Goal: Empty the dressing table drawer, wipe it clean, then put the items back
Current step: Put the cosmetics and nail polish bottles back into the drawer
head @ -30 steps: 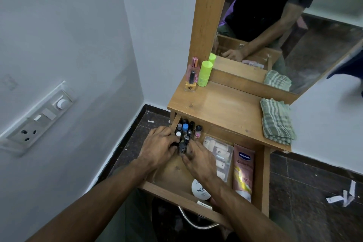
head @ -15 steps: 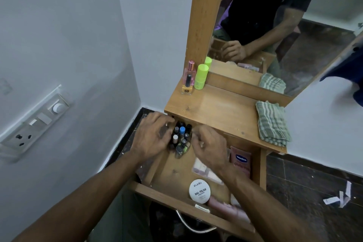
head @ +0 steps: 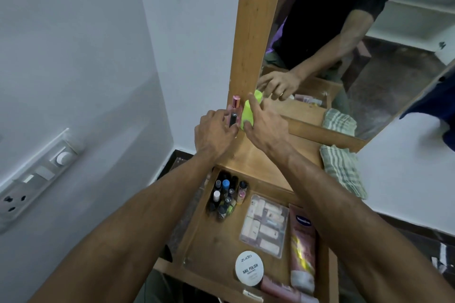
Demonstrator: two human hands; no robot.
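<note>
The wooden drawer [head: 216, 241] stands pulled out below the table top [head: 261, 160]. In it are several nail polish bottles [head: 225, 197] at the back left, a clear case [head: 266, 225], a Vaseline tube [head: 302, 246], a round white nail polish tub [head: 249, 267] and a pink tube [head: 278, 286]. At the table top's back left, my left hand [head: 214, 133] has its fingers round a pink perfume bottle [head: 235, 103] and a black tube [head: 232, 119]. My right hand [head: 267, 125] grips the lime green bottle [head: 247, 114] beside them.
A folded green striped cloth [head: 342, 170] lies on the table top's right end. The mirror [head: 344, 44] in its wooden frame rises behind the bottles. A switch and socket plate [head: 37, 174] is on the left wall. Paper scraps lie on the dark floor at right.
Both hands have left the nail polish bottles in the drawer and risen to the back left of the table top, where they now hold the bottles standing there.
</note>
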